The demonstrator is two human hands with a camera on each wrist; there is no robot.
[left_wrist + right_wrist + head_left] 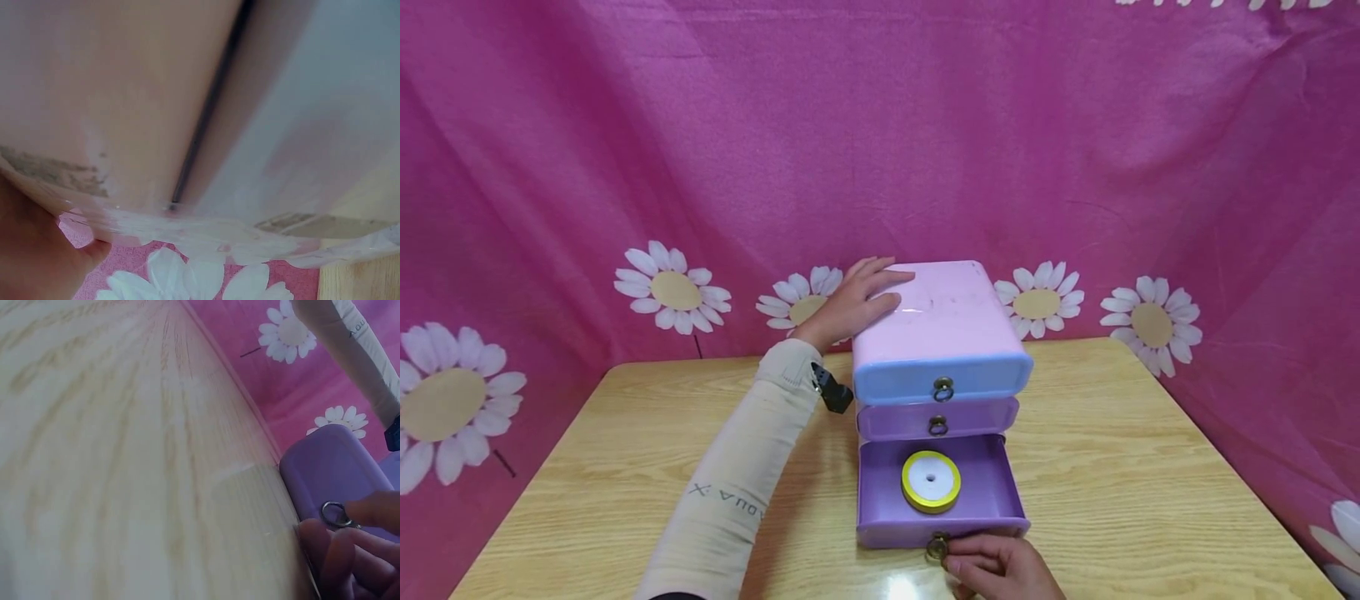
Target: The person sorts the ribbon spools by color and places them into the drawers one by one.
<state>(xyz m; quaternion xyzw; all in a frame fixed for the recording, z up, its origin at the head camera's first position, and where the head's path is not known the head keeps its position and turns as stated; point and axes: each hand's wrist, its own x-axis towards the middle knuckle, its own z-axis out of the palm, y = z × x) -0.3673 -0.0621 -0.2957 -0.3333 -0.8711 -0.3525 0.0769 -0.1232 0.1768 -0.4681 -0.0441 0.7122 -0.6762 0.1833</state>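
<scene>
A small plastic drawer cabinet (940,321) with a pink top stands on the wooden table (625,467). My left hand (857,302) rests flat on its top left side, fingers spread. The blue top drawer (942,379) and the purple middle drawer (937,417) are pushed in. The bottom purple drawer (992,492) is pulled out, with a yellow ribbon spool (931,481) lying inside. My right hand (992,567) pinches the ring pull (937,547) on that drawer's front; the right wrist view shows the ring (336,514) between my fingertips (375,509).
A pink cloth with white daisies (673,287) hangs behind and around the table. A black strap buckle (832,389) sits on my left sleeve. The left wrist view shows only the cabinet's pale side (206,106) very close up.
</scene>
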